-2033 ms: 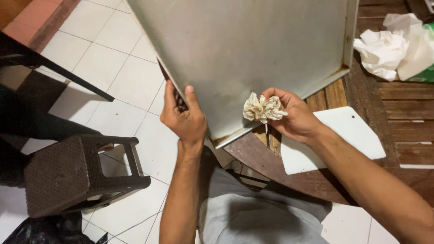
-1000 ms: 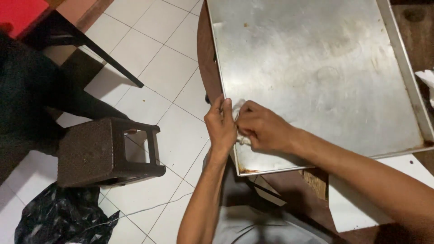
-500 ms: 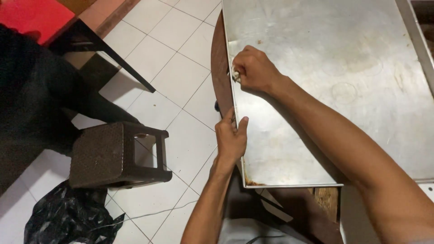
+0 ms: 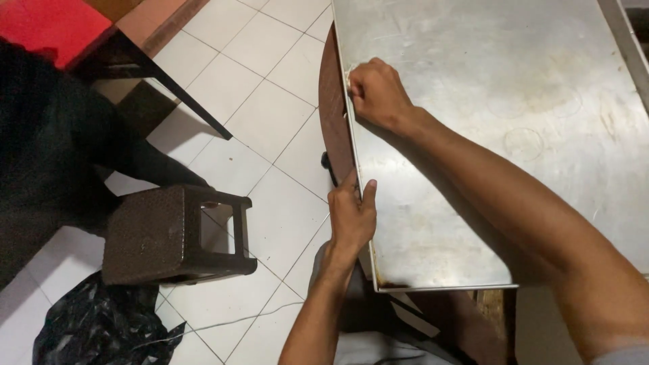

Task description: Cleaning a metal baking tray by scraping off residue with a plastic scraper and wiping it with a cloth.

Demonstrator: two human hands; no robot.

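Item: large flat grey sheet-metal tray (image 4: 487, 135), lying on a dark round wooden table (image 4: 332, 122), its left edge overhanging the white tiled floor (image 4: 263, 122).

My left hand (image 4: 351, 216): fingers pinching that left edge, thumb on top.

My right hand (image 4: 377, 94): fingers curled together, pressing a small pale wad (image 4: 349, 82), mostly hidden, against the edge.

Nearby: brown plastic stool (image 4: 172, 233), black plastic bag (image 4: 101, 324).

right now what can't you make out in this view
Head view only:
- What the right hand presses on the metal sheet: its curled fingers hide all but a pale scrap.
- The sheet's far and right parts: cut off by the frame edges.
- The table under the sheet: covered, only a brown rim shows.
- The left hand palm and grip on the sheet edge: seen from the back only.
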